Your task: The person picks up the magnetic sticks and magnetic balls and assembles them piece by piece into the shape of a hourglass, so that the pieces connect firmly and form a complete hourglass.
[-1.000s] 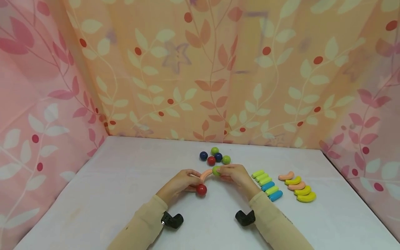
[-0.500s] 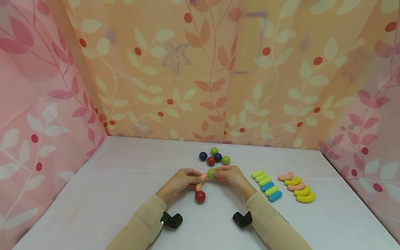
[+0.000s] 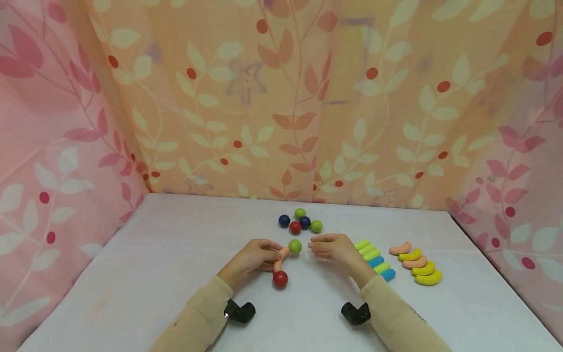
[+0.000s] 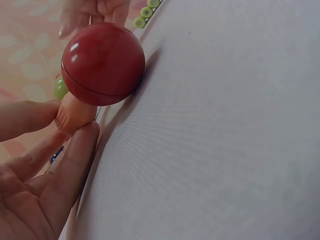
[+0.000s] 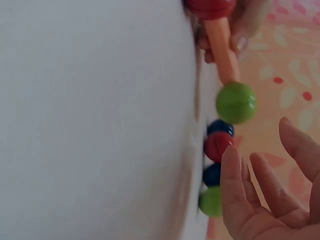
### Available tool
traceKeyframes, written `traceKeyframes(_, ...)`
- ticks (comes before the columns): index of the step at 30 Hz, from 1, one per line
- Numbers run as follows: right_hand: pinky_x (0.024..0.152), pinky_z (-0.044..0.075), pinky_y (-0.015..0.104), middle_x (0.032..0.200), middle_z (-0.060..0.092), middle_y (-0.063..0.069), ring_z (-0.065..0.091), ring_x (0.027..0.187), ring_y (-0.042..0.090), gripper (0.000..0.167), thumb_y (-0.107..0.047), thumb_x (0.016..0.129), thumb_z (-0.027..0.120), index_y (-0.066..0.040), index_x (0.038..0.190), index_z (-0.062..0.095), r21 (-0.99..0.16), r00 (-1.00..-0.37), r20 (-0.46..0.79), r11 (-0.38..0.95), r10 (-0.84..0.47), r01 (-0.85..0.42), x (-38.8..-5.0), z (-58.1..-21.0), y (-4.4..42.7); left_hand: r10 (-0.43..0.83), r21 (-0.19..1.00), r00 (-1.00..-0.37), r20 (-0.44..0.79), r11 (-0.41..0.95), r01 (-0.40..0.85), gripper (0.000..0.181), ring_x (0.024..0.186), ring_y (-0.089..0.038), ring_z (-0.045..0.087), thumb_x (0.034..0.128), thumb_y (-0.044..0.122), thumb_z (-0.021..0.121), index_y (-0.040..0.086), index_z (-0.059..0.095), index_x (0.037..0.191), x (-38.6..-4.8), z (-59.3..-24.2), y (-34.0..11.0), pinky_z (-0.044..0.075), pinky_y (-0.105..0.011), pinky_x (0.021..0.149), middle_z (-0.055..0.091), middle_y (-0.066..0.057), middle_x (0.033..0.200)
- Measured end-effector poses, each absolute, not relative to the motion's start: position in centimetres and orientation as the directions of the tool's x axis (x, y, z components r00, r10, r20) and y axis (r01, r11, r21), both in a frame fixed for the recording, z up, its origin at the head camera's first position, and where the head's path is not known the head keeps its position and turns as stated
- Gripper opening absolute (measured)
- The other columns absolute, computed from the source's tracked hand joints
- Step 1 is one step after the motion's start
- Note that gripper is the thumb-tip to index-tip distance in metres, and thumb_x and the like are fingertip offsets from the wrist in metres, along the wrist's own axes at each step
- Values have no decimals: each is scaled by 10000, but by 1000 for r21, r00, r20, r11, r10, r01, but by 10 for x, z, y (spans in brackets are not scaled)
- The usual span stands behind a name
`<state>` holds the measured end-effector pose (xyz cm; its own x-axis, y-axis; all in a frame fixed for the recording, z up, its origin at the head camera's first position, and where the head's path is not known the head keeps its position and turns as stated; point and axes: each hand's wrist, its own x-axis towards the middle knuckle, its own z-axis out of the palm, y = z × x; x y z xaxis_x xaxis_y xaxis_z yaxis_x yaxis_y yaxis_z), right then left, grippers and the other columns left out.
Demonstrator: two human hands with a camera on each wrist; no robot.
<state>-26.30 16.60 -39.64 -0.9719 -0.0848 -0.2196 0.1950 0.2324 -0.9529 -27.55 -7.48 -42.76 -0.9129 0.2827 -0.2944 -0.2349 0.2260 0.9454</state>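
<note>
My left hand pinches a curved peach-coloured piece between thumb and fingers, low over the white table. A shiny red ball sits on the near end of this piece, and a lime green ball on its far end. In the right wrist view the peach piece joins the red ball and the green ball. To the right of the green ball, my right hand is apart from it. Its fingers are extended and hold nothing.
Behind the hands lies a cluster of blue, red and green balls. At right are a row of lime and blue sticks, and a row of peach and yellow curved pieces. Floral cloth surrounds the table.
My right hand has let go of the green ball and drawn away to the right. The joined piece has turned and shifted slightly towards me, still in my left hand.
</note>
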Motion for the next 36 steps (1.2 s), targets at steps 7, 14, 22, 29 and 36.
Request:
traceKeyframes(7, 992, 539, 372, 1242, 698, 145, 707, 1079, 194, 504, -258, 926, 708, 50, 1310, 596, -935, -979, -201, 304, -31, 183, -255, -369, 207, 280, 944, -912, -299, 224, -240, 314, 862, -170, 638, 892, 110, 711, 6, 662, 1184, -276, -428, -79, 607, -286, 734, 648, -157, 1172)
traceKeyframes(14, 988, 536, 337, 1239, 704, 109, 710, 1084, 178, 575, -341, 947, 674, 38, 1361, 548, -920, -981, -190, 343, 26, 188, -248, -360, 247, 286, 946, -911, -298, 219, -241, 317, 862, -167, 643, 891, 115, 714, 5, 660, 1183, -276, -426, -81, 602, -278, 730, 653, -150, 1170)
traceKeyframes(22, 1115, 348, 644, 1290, 686, 80, 619, 1249, 275, 746, -549, 899, 654, -50, 1432, 502, -855, -960, -254, 439, 113, 278, -238, -359, 280, 279, 947, -914, -295, 210, -242, 319, 868, -159, 639, 893, 94, 707, -15, 659, 1189, -276, -429, -82, 613, -297, 739, 660, -159, 1141)
traceKeyframes(29, 964, 520, 437, 1246, 711, 42, 619, 1240, 277, 791, -601, 902, 614, -71, 1466, 456, -815, -940, -294, 469, 171, 340, -235, -361, 308, 275, 944, -913, -301, 220, -245, 301, 857, -152, 637, 898, 93, 703, -3, 669, 1181, -277, -428, -82, 615, -297, 726, 663, -150, 1120)
traceKeyframes(36, 873, 589, 324, 1159, 744, 53, 708, 1027, 182, 824, -590, 889, 642, -8, 1446, 464, -807, -931, -290, 467, 220, 362, -232, -366, 332, 278, 943, -911, -305, 220, -249, 293, 847, -153, 642, 903, 80, 693, -7, 665, 1182, -277, -428, -78, 616, -299, 726, 664, -162, 1128)
